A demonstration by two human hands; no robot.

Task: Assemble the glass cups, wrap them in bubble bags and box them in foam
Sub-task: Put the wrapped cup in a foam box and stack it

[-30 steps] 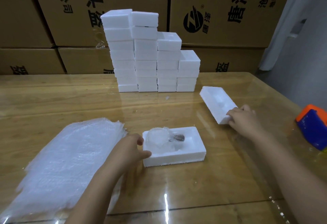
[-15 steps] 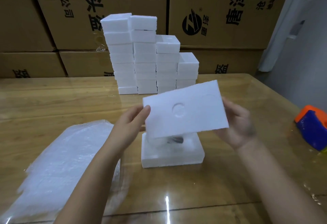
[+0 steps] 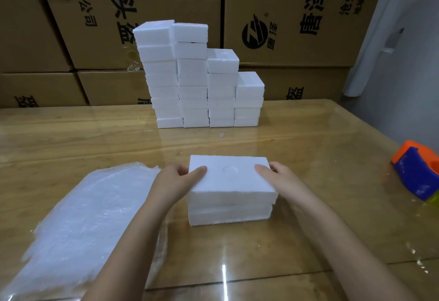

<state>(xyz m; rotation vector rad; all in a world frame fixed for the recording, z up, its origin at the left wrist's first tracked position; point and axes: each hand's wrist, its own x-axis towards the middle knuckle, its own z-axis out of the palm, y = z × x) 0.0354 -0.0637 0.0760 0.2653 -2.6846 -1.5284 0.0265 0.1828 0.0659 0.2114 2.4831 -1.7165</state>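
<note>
A white foam lid (image 3: 230, 177) lies on top of the white foam base (image 3: 229, 215) in the middle of the table, the two halves lined up as one closed box. My left hand (image 3: 175, 182) grips the lid's left end, thumb on top. My right hand (image 3: 280, 178) grips its right end, thumb on top too. The wrapped glass cup is hidden inside the box. A thick stack of clear bubble bags (image 3: 78, 224) lies flat to the left of the box.
Several stacks of closed white foam boxes (image 3: 197, 79) stand at the back of the wooden table (image 3: 308, 158). An orange and blue tape dispenser (image 3: 418, 172) sits at the right edge. Brown cartons (image 3: 285, 15) form a wall behind.
My right hand picked the foam lid up from the right. Both hands brought it over the base and lowered it on, covering the wrapped cup.
</note>
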